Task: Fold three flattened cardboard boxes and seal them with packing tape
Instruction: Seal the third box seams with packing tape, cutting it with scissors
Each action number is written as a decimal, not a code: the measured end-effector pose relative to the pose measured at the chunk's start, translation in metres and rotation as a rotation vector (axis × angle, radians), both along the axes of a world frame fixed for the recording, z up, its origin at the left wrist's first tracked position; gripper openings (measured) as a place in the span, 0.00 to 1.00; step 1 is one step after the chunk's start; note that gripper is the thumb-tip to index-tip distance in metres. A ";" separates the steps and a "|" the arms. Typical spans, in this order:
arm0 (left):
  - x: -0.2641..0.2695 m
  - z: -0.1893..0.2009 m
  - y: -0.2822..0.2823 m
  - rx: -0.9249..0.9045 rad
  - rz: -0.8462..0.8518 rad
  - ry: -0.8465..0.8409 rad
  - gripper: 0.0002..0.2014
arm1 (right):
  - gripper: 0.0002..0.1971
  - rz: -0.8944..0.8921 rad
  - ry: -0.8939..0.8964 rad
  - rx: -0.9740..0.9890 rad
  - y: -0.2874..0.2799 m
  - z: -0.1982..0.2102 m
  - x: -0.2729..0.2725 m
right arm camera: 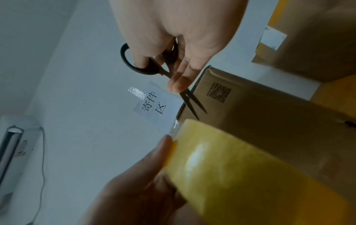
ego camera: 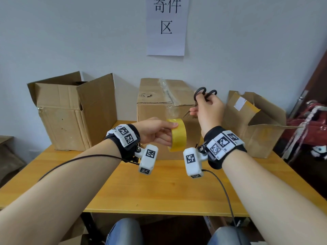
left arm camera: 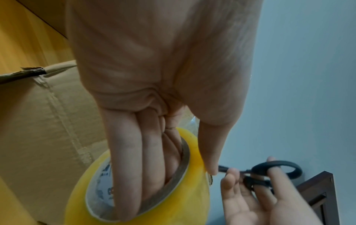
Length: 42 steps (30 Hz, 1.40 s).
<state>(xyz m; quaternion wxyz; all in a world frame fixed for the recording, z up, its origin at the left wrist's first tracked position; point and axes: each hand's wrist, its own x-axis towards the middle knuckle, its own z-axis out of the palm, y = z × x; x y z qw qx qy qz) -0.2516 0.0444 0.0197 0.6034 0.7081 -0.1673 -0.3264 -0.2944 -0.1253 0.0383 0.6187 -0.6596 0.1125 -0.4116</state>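
Tape roll (ego camera: pixel 177 134), yellow, is held above the table (ego camera: pixel 159 188) in front of the middle box (ego camera: pixel 155 106). Left hand (ego camera: pixel 155 132) grips it: fingers (left arm camera: pixel 125 175) pass through the cardboard core, thumb lies on the outer face near the free end. Grip is closed and firm on the roll.

Right hand (ego camera: pixel 208 110) holds the scissors (ego camera: pixel 203 95), black-handled, raised just right of the roll. Thumb and fingers are through the two loops; the index finger lies along the shank. In the right wrist view the blades (right arm camera: pixel 192 105) stand slightly apart, tips pointing toward the top of the roll and near it. Whether the blades touch the tape cannot be told.

A strip of clear tape (ego camera: pixel 167 92) runs over the top seam of the middle box and down its front face toward the roll. That box stands closed on the table, against the wall.

Left box (ego camera: pixel 70 112) stands upright with its top flaps raised and open. Right box (ego camera: pixel 254 124) stands behind the right hand, flaps open, one flap bearing a yellowish tape strip and a white label.

A paper sign (ego camera: pixel 166 25) with printed characters is fixed to the wall above the middle box. Both wrists carry black bands with white marker blocks; a cable (ego camera: pixel 226 197) hangs from the right wrist unit across the table edge.
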 end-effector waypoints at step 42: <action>-0.005 -0.020 -0.005 0.091 -0.030 -0.002 0.12 | 0.13 0.257 0.061 0.102 0.045 0.004 0.006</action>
